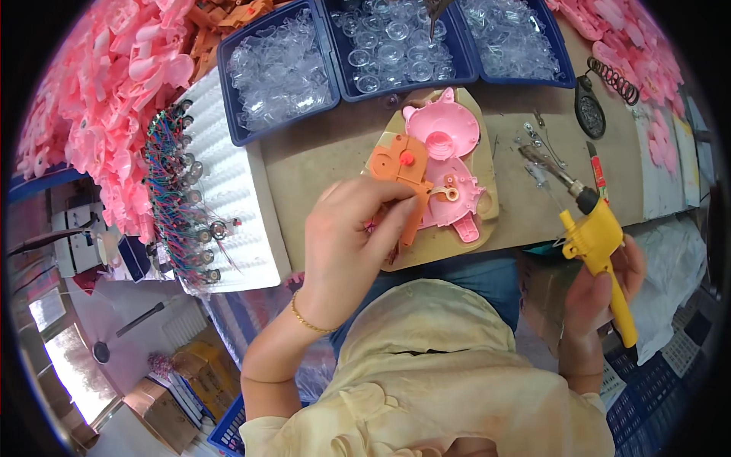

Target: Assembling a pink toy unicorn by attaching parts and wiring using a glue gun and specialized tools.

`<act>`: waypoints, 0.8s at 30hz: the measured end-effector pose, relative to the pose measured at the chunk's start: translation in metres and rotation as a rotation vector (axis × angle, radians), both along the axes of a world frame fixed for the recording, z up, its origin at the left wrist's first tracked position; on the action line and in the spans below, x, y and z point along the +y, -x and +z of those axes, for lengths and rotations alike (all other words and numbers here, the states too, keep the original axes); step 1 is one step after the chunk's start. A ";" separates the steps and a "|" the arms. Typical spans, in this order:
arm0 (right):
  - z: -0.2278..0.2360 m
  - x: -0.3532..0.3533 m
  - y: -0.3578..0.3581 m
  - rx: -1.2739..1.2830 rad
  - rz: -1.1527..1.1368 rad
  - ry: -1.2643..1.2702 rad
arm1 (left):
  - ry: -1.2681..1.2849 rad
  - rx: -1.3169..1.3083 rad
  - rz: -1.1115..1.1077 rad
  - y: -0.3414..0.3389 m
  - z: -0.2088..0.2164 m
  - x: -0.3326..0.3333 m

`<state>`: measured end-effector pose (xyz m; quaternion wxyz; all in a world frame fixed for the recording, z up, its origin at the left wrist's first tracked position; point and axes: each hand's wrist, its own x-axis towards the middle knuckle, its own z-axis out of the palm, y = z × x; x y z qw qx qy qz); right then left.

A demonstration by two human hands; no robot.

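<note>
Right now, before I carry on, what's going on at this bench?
A person is working with both hands. The right hand holds a yellow gun-shaped tool, its metal tip apart from the pink shells. The left hand has thumb and forefinger together at the orange part; whether they grip anything is unclear. The orange part and pink shells lie on a tan board, below blue bins of clear pieces.

Orange moulded housing [402,175] with a red knob lies tilted at the left fingertips [407,207], apparently touching them; pink shell parts [459,185] sit open just beyond; yellow gun-shaped tool [596,238] slants within the right fingers [630,260], tip pointing away.
</note>
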<state>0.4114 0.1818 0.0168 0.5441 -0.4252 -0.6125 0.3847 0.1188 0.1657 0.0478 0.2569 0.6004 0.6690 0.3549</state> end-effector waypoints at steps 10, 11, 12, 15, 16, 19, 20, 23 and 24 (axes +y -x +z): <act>0.016 -0.018 0.000 -0.029 0.376 0.094 | 0.069 -0.109 0.037 -0.008 -0.008 0.003; 0.018 -0.015 0.003 -0.028 0.432 0.088 | 0.072 -0.111 0.040 -0.008 -0.008 0.003; 0.018 -0.013 0.005 -0.027 0.489 0.083 | 0.064 -0.096 0.026 -0.007 -0.008 0.003; 0.016 -0.007 0.007 -0.055 0.508 0.023 | 0.072 -0.064 0.003 -0.007 -0.002 0.002; 0.016 -0.007 0.008 -0.069 0.507 -0.013 | 0.086 -0.047 -0.009 -0.007 0.000 0.001; 0.016 -0.006 0.012 -0.038 0.516 -0.030 | 0.122 -0.094 0.024 -0.008 0.000 0.000; 0.016 -0.005 0.012 -0.038 0.517 -0.030 | 0.122 -0.094 0.025 -0.008 -0.001 0.000; 0.020 0.000 0.010 -0.069 0.633 -0.026 | 0.117 -0.079 -0.002 -0.007 -0.004 0.000; 0.021 0.001 0.010 -0.109 0.653 -0.031 | 0.120 -0.074 0.005 -0.006 -0.005 -0.001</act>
